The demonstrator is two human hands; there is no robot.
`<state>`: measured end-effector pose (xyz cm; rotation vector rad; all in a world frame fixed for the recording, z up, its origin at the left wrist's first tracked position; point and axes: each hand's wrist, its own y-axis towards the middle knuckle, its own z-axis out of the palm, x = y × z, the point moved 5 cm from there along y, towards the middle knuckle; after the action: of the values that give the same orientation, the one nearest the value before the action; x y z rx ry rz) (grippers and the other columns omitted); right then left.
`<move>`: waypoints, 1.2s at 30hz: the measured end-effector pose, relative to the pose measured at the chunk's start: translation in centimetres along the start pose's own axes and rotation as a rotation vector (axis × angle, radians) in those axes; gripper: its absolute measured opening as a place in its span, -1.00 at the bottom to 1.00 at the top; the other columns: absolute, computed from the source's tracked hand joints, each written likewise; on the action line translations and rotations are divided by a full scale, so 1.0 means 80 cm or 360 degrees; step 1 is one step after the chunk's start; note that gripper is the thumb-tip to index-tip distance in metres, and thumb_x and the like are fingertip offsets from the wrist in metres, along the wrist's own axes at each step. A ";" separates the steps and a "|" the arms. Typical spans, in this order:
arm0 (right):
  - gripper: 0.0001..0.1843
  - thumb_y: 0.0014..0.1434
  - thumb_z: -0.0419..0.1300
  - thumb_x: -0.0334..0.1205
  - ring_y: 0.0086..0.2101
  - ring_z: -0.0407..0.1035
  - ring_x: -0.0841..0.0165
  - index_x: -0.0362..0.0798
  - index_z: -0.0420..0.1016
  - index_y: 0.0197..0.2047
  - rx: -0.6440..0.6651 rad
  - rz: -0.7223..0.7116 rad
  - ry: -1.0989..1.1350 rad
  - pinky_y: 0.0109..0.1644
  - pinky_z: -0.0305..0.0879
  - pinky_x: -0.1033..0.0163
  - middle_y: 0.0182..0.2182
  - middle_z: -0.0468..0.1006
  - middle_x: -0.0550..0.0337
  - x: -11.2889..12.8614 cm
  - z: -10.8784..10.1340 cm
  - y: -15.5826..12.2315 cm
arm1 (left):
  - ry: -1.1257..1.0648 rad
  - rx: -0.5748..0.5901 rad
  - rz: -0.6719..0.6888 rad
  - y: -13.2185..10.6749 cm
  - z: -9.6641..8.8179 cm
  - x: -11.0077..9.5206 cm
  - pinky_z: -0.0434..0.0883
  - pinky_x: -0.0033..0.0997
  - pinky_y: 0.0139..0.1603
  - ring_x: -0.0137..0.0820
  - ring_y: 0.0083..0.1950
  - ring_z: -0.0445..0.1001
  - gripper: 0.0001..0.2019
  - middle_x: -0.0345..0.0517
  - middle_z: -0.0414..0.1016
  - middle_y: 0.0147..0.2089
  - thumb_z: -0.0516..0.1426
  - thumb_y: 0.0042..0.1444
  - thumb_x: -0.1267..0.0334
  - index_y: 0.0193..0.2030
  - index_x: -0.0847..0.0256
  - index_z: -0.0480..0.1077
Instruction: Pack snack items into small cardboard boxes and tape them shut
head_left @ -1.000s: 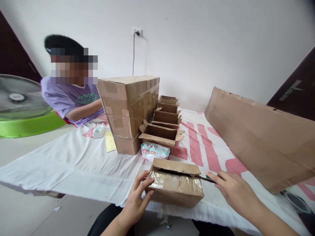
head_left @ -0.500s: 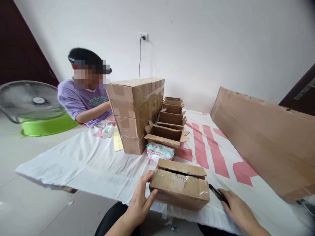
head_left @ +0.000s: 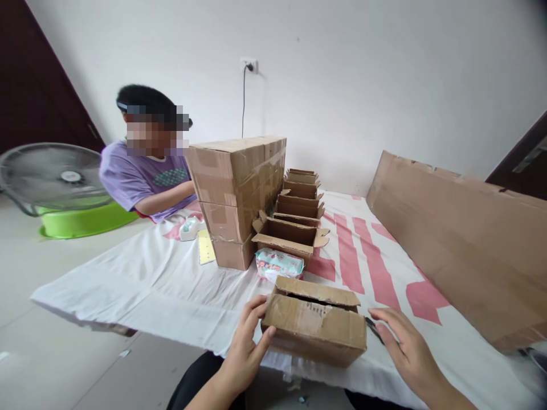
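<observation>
A small cardboard box [head_left: 314,330] lies near the table's front edge, its top flaps slightly apart with a dark gap between them. My left hand [head_left: 248,336] grips its left end, thumb on the front face and fingers on the side. Just off the right end, my right hand [head_left: 404,341] is open with its fingers stretched toward the box. Partly hidden beneath those fingers is a dark, slim box cutter [head_left: 375,330], which looks to be lying on the cloth.
Behind the box sit a wipes packet [head_left: 280,263], a row of open boxes [head_left: 284,245] and a stack of taped boxes [head_left: 222,213]. A large cardboard sheet [head_left: 448,245] leans along the right side. Across the table, a person [head_left: 145,171] sits near a fan [head_left: 55,176].
My right hand has let go of the box cutter's handle and moved forward and left, toward the box's right end. My left hand stays on the box.
</observation>
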<state>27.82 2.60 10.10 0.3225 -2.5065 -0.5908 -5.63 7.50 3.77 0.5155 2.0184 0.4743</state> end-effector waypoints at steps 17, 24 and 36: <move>-0.76 0.35 -0.10 -0.27 -0.32 0.35 0.31 0.03 0.26 -0.36 0.0388 -0.0458 0.0464 -0.22 0.35 0.18 -0.38 0.40 0.18 0.080 0.013 -0.016 | -0.0570 0.0064 -0.0299 -0.002 -0.008 0.009 0.26 -0.03 0.28 -0.12 0.26 0.29 -0.48 0.07 0.31 0.19 -0.18 0.32 -0.11 -0.10 0.14 0.48; -0.94 0.24 0.09 -0.36 -0.29 0.35 0.32 -0.02 0.34 -0.27 0.0398 -0.0657 0.0021 -0.19 0.33 0.19 -0.36 0.46 0.17 0.095 0.024 -0.007 | -0.0466 0.0158 -0.0179 0.005 -0.007 0.010 0.36 -0.03 0.20 -0.06 0.21 0.35 -0.63 0.11 0.33 0.14 0.13 0.16 -0.09 -0.10 0.14 0.47; -0.86 0.27 0.08 -0.27 -0.03 0.34 0.26 0.03 0.46 -0.26 0.0569 -0.0731 -0.0452 0.25 0.06 -0.05 -0.22 0.52 0.20 0.101 0.039 0.036 | -0.0407 0.0131 -0.0127 0.001 -0.006 0.011 0.36 -0.04 0.20 -0.10 0.21 0.35 -0.71 0.12 0.31 0.16 0.13 0.20 -0.01 -0.08 0.12 0.44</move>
<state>19.09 3.45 12.73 1.0324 -2.8252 -0.3703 -6.42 7.97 3.36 0.5165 1.8098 0.2630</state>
